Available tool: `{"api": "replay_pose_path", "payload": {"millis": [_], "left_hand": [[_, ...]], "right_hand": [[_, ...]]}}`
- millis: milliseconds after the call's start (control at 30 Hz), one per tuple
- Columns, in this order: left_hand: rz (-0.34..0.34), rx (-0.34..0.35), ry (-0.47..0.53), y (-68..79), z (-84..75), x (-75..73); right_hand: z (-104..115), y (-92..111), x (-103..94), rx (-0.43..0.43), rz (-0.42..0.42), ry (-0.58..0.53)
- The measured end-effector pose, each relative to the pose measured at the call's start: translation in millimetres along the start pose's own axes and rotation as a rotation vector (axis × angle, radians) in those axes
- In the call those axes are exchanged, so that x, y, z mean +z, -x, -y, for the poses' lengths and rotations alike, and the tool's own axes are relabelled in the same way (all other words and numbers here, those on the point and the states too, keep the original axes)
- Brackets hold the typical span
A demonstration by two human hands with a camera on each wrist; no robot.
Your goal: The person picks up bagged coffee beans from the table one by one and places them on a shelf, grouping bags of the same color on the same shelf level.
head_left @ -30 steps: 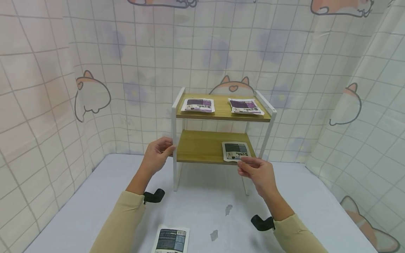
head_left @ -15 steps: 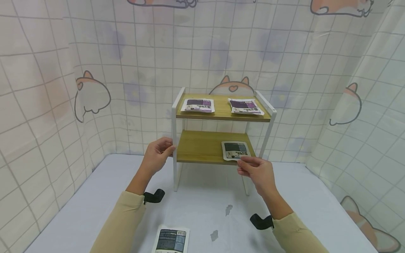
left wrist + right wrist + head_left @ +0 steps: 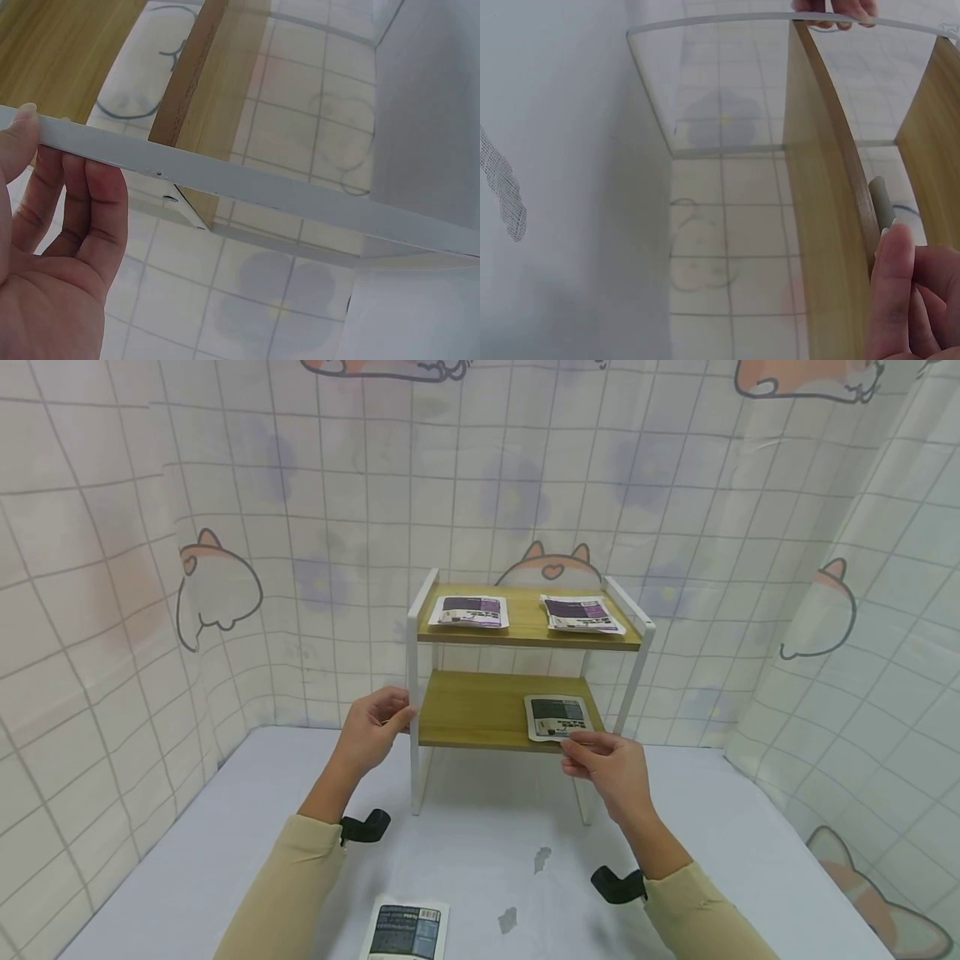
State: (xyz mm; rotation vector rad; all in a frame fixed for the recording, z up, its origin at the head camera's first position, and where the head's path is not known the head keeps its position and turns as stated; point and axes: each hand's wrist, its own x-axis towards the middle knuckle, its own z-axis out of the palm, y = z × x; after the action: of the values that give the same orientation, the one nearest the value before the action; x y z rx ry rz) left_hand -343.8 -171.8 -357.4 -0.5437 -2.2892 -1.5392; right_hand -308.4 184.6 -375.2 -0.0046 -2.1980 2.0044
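Note:
A small two-tier rack with wooden shelves and white legs stands on the table. My left hand holds its front left post; in the left wrist view the thumb lies on one side of the white post and the fingers on the other. On the right of the lower shelf lies a flat sealed pouch with a dark green label and white border. My right hand pinches its front right corner between thumb and fingers, at the shelf's front edge. In the right wrist view only the pouch's edge shows.
Two purple-labelled pouches lie on the top shelf, one at the left and one at the right. Another dark-labelled pouch lies on the white table near the front. Grid-patterned curtains surround the table's back and sides.
My right hand and the pouch in it have shifted very slightly to the left. The left hand stays on the rack's post.

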Motion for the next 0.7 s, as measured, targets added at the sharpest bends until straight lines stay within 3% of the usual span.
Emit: {"api": "replay_pose_path", "payload": {"millis": [700], "left_hand": [[-0.005,0.004,-0.008,0.6,0.9,0.9]], "right_hand": [[1.6,0.2,3.7,-0.027,-0.036,0.089]]}}
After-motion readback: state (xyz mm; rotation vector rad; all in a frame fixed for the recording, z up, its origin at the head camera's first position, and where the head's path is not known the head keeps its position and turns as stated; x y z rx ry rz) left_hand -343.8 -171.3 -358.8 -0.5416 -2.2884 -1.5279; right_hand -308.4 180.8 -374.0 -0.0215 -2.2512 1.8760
